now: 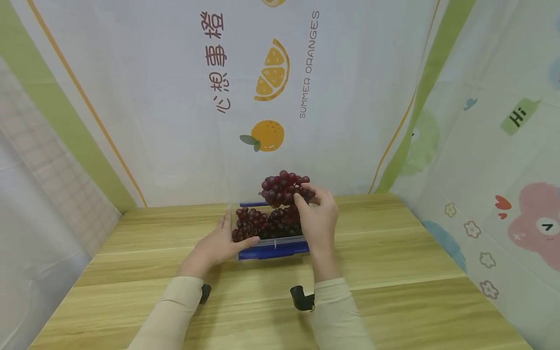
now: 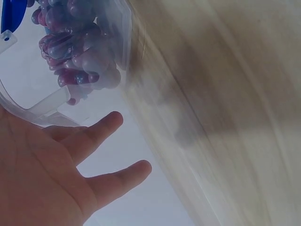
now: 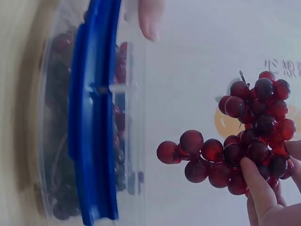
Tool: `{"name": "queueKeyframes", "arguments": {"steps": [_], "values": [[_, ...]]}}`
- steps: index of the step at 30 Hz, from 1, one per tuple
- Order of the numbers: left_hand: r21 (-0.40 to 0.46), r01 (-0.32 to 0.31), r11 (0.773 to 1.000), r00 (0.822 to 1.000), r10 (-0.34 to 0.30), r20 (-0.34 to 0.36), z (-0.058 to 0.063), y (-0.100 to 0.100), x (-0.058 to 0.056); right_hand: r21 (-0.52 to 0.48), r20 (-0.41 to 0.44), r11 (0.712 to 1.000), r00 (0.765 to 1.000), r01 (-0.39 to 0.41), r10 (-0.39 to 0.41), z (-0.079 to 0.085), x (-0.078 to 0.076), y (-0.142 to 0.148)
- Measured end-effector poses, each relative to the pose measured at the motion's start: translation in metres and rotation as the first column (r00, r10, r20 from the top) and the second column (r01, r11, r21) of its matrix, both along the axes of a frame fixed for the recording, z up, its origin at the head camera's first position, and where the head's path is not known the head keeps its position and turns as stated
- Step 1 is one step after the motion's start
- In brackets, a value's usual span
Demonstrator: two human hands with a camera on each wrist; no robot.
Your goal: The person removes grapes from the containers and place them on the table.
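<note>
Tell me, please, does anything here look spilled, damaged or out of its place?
Nothing stands out. The right hand holds a bunch of red grapes above the clear plastic container; more grapes lie inside it, and the left hand rests at its corner. I see no spill or visible damage.

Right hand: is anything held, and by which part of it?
A bunch of dark red grapes, pinched at one side by the right hand's fingers.

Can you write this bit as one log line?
left hand: at box | right hand: holds grape bunch above box | box: more grapes inside
</note>
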State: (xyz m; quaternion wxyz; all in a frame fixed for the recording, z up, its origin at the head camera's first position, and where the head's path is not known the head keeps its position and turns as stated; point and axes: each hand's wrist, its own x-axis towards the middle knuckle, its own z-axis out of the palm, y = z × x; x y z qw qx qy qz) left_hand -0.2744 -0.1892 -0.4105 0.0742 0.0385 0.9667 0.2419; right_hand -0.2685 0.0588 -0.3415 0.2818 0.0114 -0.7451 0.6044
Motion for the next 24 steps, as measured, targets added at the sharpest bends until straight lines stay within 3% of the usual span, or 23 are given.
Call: {"name": "queueKeyframes", "arguments": {"steps": [6,10,13,15,21,24], "values": [[0.007,-0.006,1.0,1.0,0.006,0.009,0.0,0.0,0.001,-0.196,-0.015,0.98,1.0,0.023,-0.027,0.002,-0.003,0.025],[0.013,-0.004,1.0,1.0,0.004,0.014,0.001,0.0,0.002,-0.368,-0.007,0.93,1.0,-0.004,0.002,-0.001,-0.008,0.042],[0.012,-0.001,1.0,1.0,0.0,0.017,0.002,0.001,0.002,-0.444,0.011,0.896,1.0,-0.012,0.019,-0.004,-0.011,0.054],[0.011,0.003,1.0,1.0,-0.004,0.019,0.002,0.0,0.003,-0.461,0.026,0.888,1.0,0.003,0.01,-0.008,-0.012,0.062],[-0.003,0.003,1.0,1.0,-0.003,0.012,0.001,-0.001,0.0,-0.405,0.091,0.91,0.994,0.086,-0.053,-0.022,-0.014,0.084],[-0.008,0.008,1.0,1.0,-0.008,0.012,0.001,-0.002,0.0,-0.383,0.141,0.918,0.989,0.099,-0.048,-0.029,-0.015,0.092]]}}
